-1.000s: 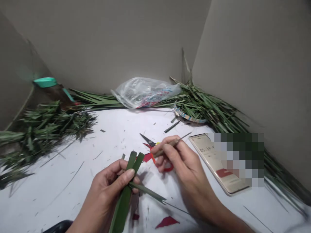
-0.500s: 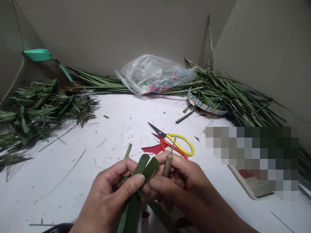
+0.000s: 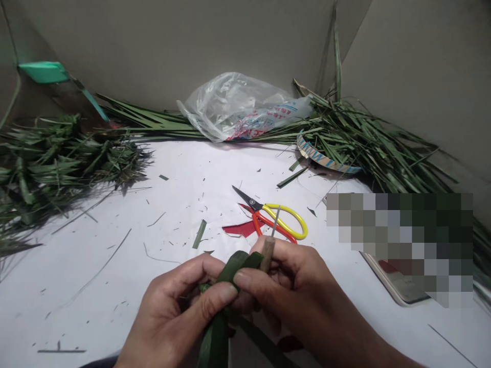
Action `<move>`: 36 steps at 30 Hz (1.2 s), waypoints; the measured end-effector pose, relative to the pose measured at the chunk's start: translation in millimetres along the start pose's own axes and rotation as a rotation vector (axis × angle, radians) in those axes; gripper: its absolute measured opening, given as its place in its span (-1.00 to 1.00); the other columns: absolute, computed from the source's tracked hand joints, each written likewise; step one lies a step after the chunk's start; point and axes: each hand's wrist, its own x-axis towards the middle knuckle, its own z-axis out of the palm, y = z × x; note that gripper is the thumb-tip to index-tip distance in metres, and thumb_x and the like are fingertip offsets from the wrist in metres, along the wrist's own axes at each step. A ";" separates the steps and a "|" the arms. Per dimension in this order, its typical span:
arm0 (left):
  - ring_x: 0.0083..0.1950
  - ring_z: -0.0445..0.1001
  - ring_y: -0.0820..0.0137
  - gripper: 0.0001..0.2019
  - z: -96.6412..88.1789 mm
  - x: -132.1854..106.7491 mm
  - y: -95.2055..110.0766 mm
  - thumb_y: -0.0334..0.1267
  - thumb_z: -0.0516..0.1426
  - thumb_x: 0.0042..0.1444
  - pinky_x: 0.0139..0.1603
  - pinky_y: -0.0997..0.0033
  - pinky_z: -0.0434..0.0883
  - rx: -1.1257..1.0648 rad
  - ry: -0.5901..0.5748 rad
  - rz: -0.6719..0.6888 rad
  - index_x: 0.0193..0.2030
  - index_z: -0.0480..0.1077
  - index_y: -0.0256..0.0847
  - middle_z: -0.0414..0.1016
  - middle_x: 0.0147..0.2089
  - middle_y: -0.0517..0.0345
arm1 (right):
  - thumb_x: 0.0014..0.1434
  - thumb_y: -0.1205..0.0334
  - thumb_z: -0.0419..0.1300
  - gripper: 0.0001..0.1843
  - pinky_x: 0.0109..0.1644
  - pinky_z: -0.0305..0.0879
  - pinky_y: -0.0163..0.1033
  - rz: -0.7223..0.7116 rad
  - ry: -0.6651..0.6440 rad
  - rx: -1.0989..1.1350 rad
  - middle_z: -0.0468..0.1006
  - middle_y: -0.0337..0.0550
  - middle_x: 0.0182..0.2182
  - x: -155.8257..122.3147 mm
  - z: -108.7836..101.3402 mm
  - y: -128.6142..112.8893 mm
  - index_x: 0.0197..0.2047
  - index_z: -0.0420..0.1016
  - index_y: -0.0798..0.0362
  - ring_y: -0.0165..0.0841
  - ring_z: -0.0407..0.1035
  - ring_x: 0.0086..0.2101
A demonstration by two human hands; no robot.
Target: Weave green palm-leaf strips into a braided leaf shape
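My left hand (image 3: 180, 312) is closed round a folded green leaf strip (image 3: 233, 266), thumb pressed on its front. My right hand (image 3: 291, 291) meets it from the right, pinching the same strip with thumb and forefinger while also gripping a small awl (image 3: 268, 245) with a wooden handle and thin metal point that sticks upward. The strip's long end runs down out of view between my wrists. Just beyond the hands lie scissors (image 3: 276, 220) with yellow and orange handles on a red scrap (image 3: 238, 229).
Heaps of green leaves lie at the left (image 3: 57, 163) and along the back right (image 3: 368, 143). A clear plastic bag (image 3: 238, 107) sits at the back, beside a round woven rim (image 3: 326, 158). A phone (image 3: 399, 286) lies at the right. Leaf bits litter the white table (image 3: 95, 266).
My right hand came in from over the scissors with the awl and closed on the leaf strip beside my left hand. The strip's looped top has been folded lower. The view tilted up.
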 end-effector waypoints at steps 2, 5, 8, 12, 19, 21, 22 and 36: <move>-0.48 0.49 0.47 -0.87 -0.3 -1.4 -0.3 -0.22 0.37 0.01 -0.48 0.67 0.42 -0.006 0.002 -0.006 -0.47 0.59 -0.19 0.52 -0.52 0.20 | 0.11 0.29 0.25 -0.78 -0.55 0.17 -0.42 0.016 0.012 -0.006 0.41 -0.40 -0.65 0.1 0.7 -0.5 -0.53 0.33 0.03 -0.56 0.20 -0.67; -0.49 0.49 0.47 -0.83 2.2 -3.6 0.1 -0.20 0.41 -0.06 -0.48 0.67 0.41 0.000 0.056 0.005 -0.53 0.57 -0.19 0.50 -0.55 0.21 | 0.11 0.25 0.27 -0.78 -0.54 0.19 -0.42 0.037 0.003 0.010 0.44 -0.37 -0.63 -0.3 0.4 -0.8 -0.52 0.36 0.03 -0.53 0.23 -0.64; -0.52 0.45 0.49 -0.81 6.1 -4.6 0.5 -0.19 0.42 -0.11 -0.50 0.68 0.39 0.001 0.118 0.002 -0.54 0.55 -0.20 0.52 -0.56 0.21 | 0.13 0.29 0.24 -0.79 -0.55 0.18 -0.42 -0.005 -0.023 0.051 0.44 -0.38 -0.62 -1.3 -1.8 0.5 -0.51 0.37 0.04 -0.56 0.19 -0.66; -0.53 0.41 0.51 -0.81 7.4 -4.5 1.0 -0.21 0.42 -0.12 -0.51 0.69 0.37 0.002 0.122 0.000 -0.55 0.54 -0.21 0.53 -0.56 0.20 | 0.19 0.33 0.18 -0.79 -0.61 0.09 -0.45 -0.070 -0.066 0.075 0.34 -0.42 -0.66 -3.2 -4.8 2.0 -0.50 0.39 0.06 -0.58 0.15 -0.67; -0.49 0.45 0.46 -0.83 4.2 0.5 2.5 -0.21 0.39 -0.05 -0.47 0.62 0.41 0.045 0.066 -0.036 -0.51 0.56 -0.23 0.53 -0.52 0.17 | 0.18 0.36 0.17 -0.78 -0.59 0.09 -0.44 -0.053 -0.019 0.035 0.42 -0.38 -0.63 -2.9 -1.1 -1.9 -0.51 0.42 0.06 -0.57 0.16 -0.65; -0.47 0.48 0.43 -0.86 4.0 1.5 2.2 -0.22 0.38 -0.02 -0.45 0.59 0.44 0.066 0.065 -0.048 -0.47 0.58 -0.22 0.57 -0.48 0.15 | 0.20 0.32 0.19 -0.77 -0.58 0.08 -0.43 -0.011 0.002 0.037 0.48 -0.33 -0.57 -2.3 0.4 -2.7 -0.51 0.41 0.07 -0.55 0.19 -0.62; -0.47 0.49 0.42 -0.87 3.6 1.6 2.1 -0.21 0.36 0.00 -0.43 0.57 0.45 0.082 0.067 -0.051 -0.45 0.58 -0.21 0.58 -0.46 0.14 | 0.22 0.30 0.20 -0.76 -0.57 0.09 -0.42 0.011 0.002 0.048 0.49 -0.31 -0.55 -2.1 0.5 -2.8 -0.50 0.41 0.07 -0.54 0.22 -0.59; -0.58 0.43 0.44 -0.85 -1.9 -3.7 14.1 -0.22 0.37 -0.03 -0.56 0.52 0.41 -0.009 0.189 -0.014 -0.43 0.51 -0.20 0.54 -0.48 0.19 | 0.27 0.28 0.17 -0.21 -0.44 0.18 -0.33 -0.107 0.098 -0.080 0.53 -0.40 -0.51 -3.9 -7.7 -3.2 0.43 -0.11 -0.32 -0.42 0.36 -0.49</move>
